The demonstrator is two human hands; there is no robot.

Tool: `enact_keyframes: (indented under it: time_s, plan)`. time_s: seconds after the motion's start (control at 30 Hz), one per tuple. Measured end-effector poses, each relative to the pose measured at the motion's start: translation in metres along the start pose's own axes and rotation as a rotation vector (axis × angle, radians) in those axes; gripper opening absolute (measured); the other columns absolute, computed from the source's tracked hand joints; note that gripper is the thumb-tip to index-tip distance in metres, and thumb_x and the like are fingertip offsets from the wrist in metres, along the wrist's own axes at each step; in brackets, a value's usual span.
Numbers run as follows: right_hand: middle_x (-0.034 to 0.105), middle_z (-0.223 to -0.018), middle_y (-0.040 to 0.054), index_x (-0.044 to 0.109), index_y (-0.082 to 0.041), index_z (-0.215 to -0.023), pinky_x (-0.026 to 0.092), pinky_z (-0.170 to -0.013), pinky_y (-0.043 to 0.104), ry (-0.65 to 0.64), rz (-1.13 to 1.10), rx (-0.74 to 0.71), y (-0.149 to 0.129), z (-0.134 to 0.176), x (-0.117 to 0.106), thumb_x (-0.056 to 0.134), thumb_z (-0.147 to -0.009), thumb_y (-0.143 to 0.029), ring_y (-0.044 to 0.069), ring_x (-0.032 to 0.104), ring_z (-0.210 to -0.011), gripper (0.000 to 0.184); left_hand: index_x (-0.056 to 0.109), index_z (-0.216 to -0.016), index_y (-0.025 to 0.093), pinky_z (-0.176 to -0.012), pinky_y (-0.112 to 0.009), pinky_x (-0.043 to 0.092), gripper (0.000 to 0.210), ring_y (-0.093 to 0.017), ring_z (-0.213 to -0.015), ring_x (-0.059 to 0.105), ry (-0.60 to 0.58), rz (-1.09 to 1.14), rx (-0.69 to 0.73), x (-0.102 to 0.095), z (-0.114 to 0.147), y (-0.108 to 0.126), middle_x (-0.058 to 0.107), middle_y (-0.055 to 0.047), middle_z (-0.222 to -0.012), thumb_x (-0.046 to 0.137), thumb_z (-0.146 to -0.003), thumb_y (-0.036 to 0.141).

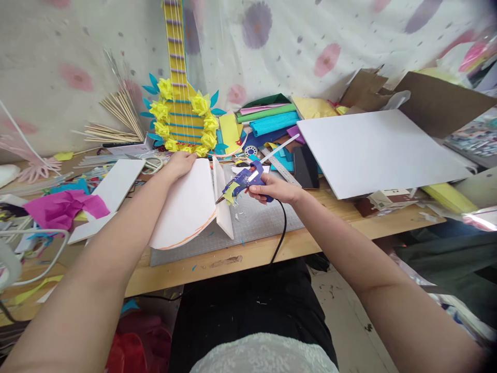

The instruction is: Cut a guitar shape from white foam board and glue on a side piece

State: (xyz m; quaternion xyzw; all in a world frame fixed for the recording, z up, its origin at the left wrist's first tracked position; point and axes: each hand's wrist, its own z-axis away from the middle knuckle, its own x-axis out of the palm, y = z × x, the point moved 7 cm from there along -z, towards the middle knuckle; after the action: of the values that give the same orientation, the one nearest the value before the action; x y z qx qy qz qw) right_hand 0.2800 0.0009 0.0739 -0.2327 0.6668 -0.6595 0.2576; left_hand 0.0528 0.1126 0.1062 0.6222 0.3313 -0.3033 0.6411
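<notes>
My right hand (275,187) grips a blue glue gun (248,178) with a glue stick sticking out of its back and a scrap of yellow paper on its front. Its nozzle points left, at the seam between two white foam boards. The larger white foam board (186,202) has a curved lower edge marked in orange; a narrow white strip (223,207) stands along its right side. My left hand (181,165) is closed over the far top edge of the larger board, its fingertips partly hidden. Beneath lies a grey cutting mat (256,223).
A yellow paper guitar (182,114) with yellow flowers leans at the back. A large white board (380,150) lies right, near rolled coloured paper (274,122). Wooden sticks (120,119), magenta paper (66,207) and scissors (153,165) are left. A black cord (283,233) hangs over the table edge.
</notes>
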Motion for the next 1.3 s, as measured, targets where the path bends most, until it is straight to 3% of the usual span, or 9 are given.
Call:
enact_keyframes:
  time_s: [0.47,0.57,0.67,0.8,0.87,1.0,1.3]
  plan:
    - [0.042,-0.054,-0.0078,0.045,-0.021,-0.076,0.036,-0.045,0.022,0.143,0.049,0.008,-0.002,-0.009,-0.01,0.065,-0.074,-0.054,0.006,0.039,-0.047,0.038,0.042,-0.057,0.019,-0.047,-0.025,0.022,0.034,-0.011,-0.048,0.032,-0.001,-0.049,0.012,0.002,-0.005,-0.005,0.032,0.003,-0.052,0.044,-0.085,0.038]
    - [0.049,-0.059,-0.005,0.047,-0.021,-0.077,0.038,-0.045,0.022,0.213,0.07,-0.013,0.0,-0.013,-0.015,0.064,-0.073,-0.055,0.006,0.04,-0.048,0.039,0.044,-0.058,0.018,-0.048,-0.025,0.024,0.034,-0.012,-0.049,0.035,0.004,-0.077,0.043,0.003,-0.007,-0.006,0.034,0.002,-0.052,0.043,-0.085,0.038]
    - [0.061,-0.075,0.0014,0.05,-0.021,-0.082,0.04,-0.046,0.024,0.48,0.122,-0.042,0.007,-0.01,-0.043,0.062,-0.073,-0.056,0.007,0.045,-0.05,0.038,0.049,-0.061,0.017,-0.05,-0.025,0.028,0.034,-0.013,-0.051,0.039,0.018,-0.109,0.051,0.004,-0.011,-0.009,0.04,0.001,-0.054,0.042,-0.085,0.04]
    - [0.065,-0.084,0.0052,0.054,-0.021,-0.098,0.045,-0.053,0.028,1.018,0.285,-0.001,0.026,0.024,-0.103,0.055,-0.076,-0.055,0.011,0.054,-0.056,0.041,0.058,-0.068,0.016,-0.053,-0.025,0.034,0.034,-0.016,-0.058,0.05,0.063,-0.184,0.028,-0.005,-0.018,-0.017,0.052,-0.002,-0.06,0.041,-0.085,0.041]
    - [0.066,-0.081,0.0058,0.055,-0.019,-0.107,0.049,-0.06,0.032,1.143,0.422,0.098,0.039,0.04,-0.121,0.055,-0.076,-0.054,0.016,0.06,-0.061,0.047,0.062,-0.071,0.015,-0.056,-0.026,0.038,0.035,-0.019,-0.063,0.055,0.098,-0.244,0.009,-0.013,-0.022,-0.021,0.058,-0.005,-0.064,0.041,-0.084,0.04]
    - [0.067,-0.074,0.0061,0.057,-0.018,-0.113,0.051,-0.073,0.04,1.168,0.605,0.254,0.061,0.055,-0.132,0.055,-0.077,-0.053,0.024,0.066,-0.076,0.051,0.068,-0.081,0.015,-0.063,-0.03,0.043,0.04,-0.024,-0.072,0.061,0.135,-0.339,-0.019,-0.027,-0.027,-0.027,0.065,-0.009,-0.074,0.038,-0.085,0.042]
    - [0.07,-0.096,0.0117,0.055,-0.017,-0.12,0.049,-0.082,0.041,1.133,0.764,0.352,0.07,0.056,-0.125,0.051,-0.081,-0.053,0.027,0.066,-0.093,0.053,0.069,-0.106,0.013,-0.08,-0.035,0.046,0.046,-0.032,-0.102,0.061,0.077,-0.471,-0.05,-0.031,-0.022,-0.032,0.066,-0.017,-0.113,0.034,-0.087,0.038]
